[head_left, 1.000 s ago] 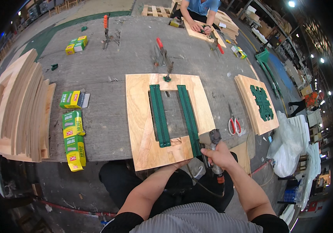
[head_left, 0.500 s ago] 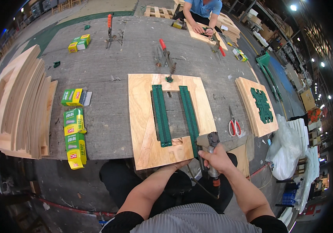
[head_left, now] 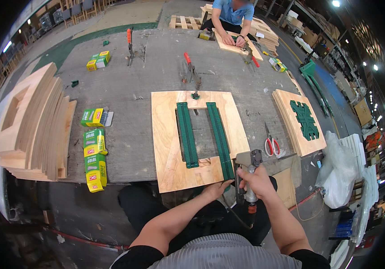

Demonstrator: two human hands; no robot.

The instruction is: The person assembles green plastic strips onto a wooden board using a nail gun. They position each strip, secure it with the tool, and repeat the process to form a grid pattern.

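Note:
A square wooden frame panel lies on the grey bench before me, with a rectangular opening in its middle. Two green webbing straps, a left one and a right one, run lengthwise over the opening. My left hand is at the panel's near edge, its fingertips closed on the near end of the right strap. In my right hand is a pneumatic staple gun, its head just right of that strap's end. A red-handled toggle clamp presses on the panel's far edge.
Wooden frames are stacked at left, beside green-yellow staple boxes. Red-handled scissors lie right of the panel, near another stack topped with woven green straps. Across the bench a person works on another panel.
My left hand has slid right along the near edge to the strap's end. The staple gun has shifted slightly right, off the strap. The whole view has moved a little.

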